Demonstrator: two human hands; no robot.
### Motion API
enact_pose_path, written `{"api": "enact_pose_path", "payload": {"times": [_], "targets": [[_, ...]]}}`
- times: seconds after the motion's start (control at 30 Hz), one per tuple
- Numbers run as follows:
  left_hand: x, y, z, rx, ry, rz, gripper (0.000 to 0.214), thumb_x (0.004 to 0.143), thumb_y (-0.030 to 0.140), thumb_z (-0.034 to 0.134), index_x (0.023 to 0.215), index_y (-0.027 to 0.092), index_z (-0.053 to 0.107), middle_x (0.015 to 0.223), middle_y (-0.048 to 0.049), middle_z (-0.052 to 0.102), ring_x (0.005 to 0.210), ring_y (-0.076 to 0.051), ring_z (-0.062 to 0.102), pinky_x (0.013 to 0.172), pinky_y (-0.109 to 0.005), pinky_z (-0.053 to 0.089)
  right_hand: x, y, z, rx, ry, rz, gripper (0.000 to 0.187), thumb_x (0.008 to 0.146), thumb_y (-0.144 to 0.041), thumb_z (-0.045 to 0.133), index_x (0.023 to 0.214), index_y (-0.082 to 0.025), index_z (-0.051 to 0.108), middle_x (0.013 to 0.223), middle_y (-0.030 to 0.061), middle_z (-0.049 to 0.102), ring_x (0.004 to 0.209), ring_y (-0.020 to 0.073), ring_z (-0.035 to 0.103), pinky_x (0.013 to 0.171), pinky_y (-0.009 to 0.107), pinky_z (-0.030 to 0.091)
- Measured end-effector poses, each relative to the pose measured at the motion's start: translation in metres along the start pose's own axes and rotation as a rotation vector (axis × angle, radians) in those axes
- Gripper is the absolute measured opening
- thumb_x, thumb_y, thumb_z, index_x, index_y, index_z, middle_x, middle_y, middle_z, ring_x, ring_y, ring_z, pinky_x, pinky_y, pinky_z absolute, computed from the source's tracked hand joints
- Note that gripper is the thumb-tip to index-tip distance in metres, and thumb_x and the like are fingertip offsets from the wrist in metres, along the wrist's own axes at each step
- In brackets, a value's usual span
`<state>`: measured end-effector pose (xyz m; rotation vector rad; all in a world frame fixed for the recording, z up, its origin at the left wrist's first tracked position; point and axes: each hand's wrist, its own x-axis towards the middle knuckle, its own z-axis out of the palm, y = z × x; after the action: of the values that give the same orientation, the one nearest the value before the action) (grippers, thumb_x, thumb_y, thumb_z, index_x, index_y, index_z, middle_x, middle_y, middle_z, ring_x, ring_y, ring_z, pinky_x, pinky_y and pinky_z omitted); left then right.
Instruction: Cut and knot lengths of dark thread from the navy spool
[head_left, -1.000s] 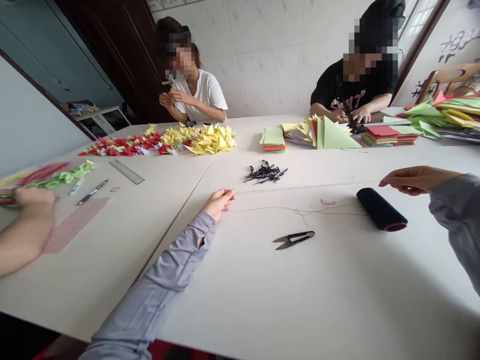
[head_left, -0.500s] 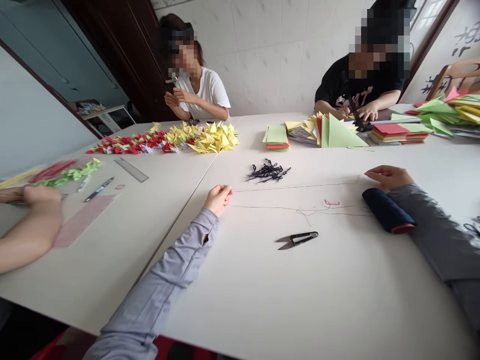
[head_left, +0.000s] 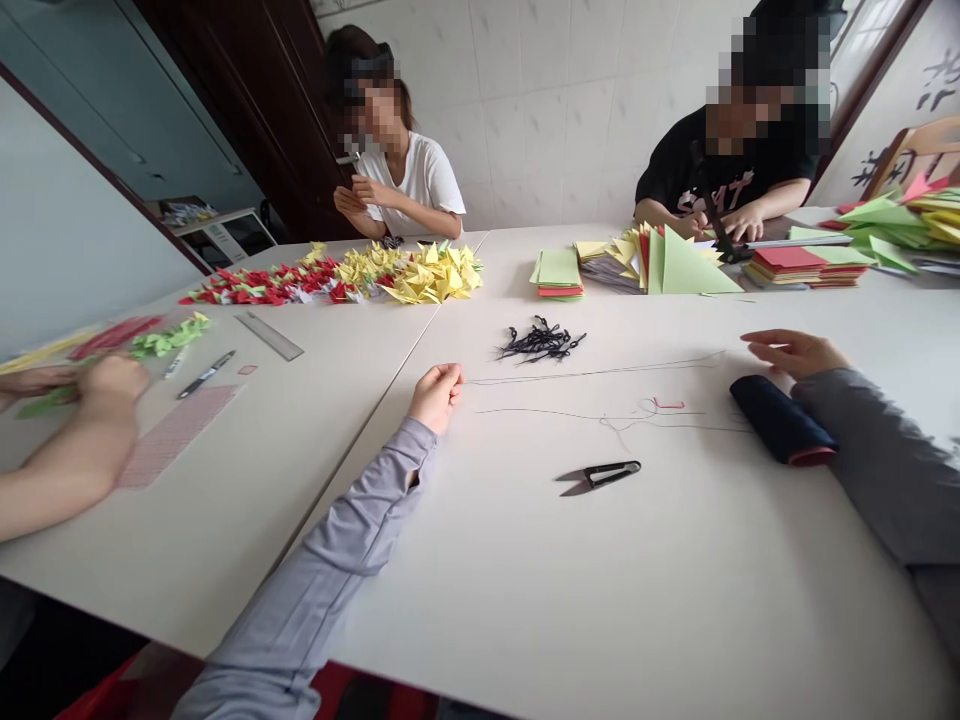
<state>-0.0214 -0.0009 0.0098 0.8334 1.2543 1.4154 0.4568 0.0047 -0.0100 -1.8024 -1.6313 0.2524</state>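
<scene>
**Long dark thread point(head_left: 592, 372) pinched on a white tabletop point(head_left: 675, 590)**

Far left, a co-worker's hand point(head_left: 112, 392) curled over a green paper strip point(head_left: 46, 403). Just beside it, a pink grid mat point(head_left: 176, 435), a black pen point(head_left: 206, 374) and a long ruler point(head_left: 270, 335). Farther back, rows of red and yellow paper cranes point(head_left: 337, 280), and behind them a co-worker in a white shirt point(head_left: 420, 185), both hands up by the chest.

Next, the left hand point(head_left: 436, 397) in a grey sleeve, fingers closed, pinching one end of the thread. Above the thread, a little pile of black twisty bits point(head_left: 538, 343). Below it, black thread snips point(head_left: 611, 473), well apart from both hands. Among the thread loops, a tiny red bit of thread point(head_left: 667, 404).

At the back, green paper stacks point(head_left: 556, 275), tall green paper triangles point(head_left: 686, 265) and a co-worker in a black shirt point(head_left: 720, 175), hands on the paper. Then the right hand point(head_left: 795, 352), open, fingers spread, just above a dark spool point(head_left: 781, 420) with a red end. Far right, heaps of green and yellow paper point(head_left: 892, 225).
</scene>
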Motion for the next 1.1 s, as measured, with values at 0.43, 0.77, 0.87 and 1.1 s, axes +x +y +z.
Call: {"api": "enact_pose_path", "payload": {"times": [0.43, 0.77, 0.87, 1.1], "targets": [[-0.037, 0.0, 0.039, 0.181, -0.508, -0.055, 0.027, 0.071, 0.039, 0.068, 0.083, 0.016, 0.059, 0.054, 0.0061, 0.042, 0.041, -0.001, 0.031, 0.039, -0.015, 0.023, -0.047, -0.131, 0.001, -0.098, -0.5, -0.36, 0.017, 0.074, -0.035, 0.056, 0.073, -0.019, 0.063, 0.077, 0.0069, 0.062, 0.067, 0.0164, 0.056, 0.065, 0.03, 0.046], [-0.048, -0.03, 0.079, 0.257, -0.619, -0.053, 0.016, 0.079, 0.028, 0.058, 0.08, 0.013, 0.053, 0.071, 0.0001, 0.057, 0.044, -0.001, 0.036, 0.042, -0.016, 0.026, -0.095, -0.174, 0.06, -0.588, -0.545, -0.398, 0.019, 0.079, -0.014, 0.047, 0.08, -0.016, 0.066, 0.091, 0.0128, 0.062, 0.089, 0.023, 0.056, 0.062, 0.028, 0.044], [-0.055, -0.032, 0.087, 0.2, -0.656, -0.072, 0.014, 0.083, 0.028, 0.051, 0.08, 0.014, 0.047, 0.082, -0.0028, 0.061, 0.044, -0.001, 0.037, 0.043, -0.016, 0.027, -0.096, -0.18, 0.059, -0.504, -0.487, -0.498, 0.015, 0.074, -0.012, 0.05, 0.076, -0.015, 0.065, 0.085, 0.011, 0.062, 0.084, 0.0213, 0.056, 0.063, 0.028, 0.044], [-0.07, -0.029, 0.09, 0.117, -0.913, -0.246, 0.029, 0.08, 0.043, 0.053, 0.078, 0.016, 0.042, 0.07, -0.0013, 0.058, 0.043, -0.003, 0.042, 0.043, -0.018, 0.029, -0.088, -0.189, 0.046, -0.111, -0.296, -0.783, 0.009, 0.075, -0.019, 0.051, 0.071, -0.017, 0.059, 0.072, 0.0057, 0.058, 0.067, 0.0147, 0.052, 0.063, 0.026, 0.045]]}}
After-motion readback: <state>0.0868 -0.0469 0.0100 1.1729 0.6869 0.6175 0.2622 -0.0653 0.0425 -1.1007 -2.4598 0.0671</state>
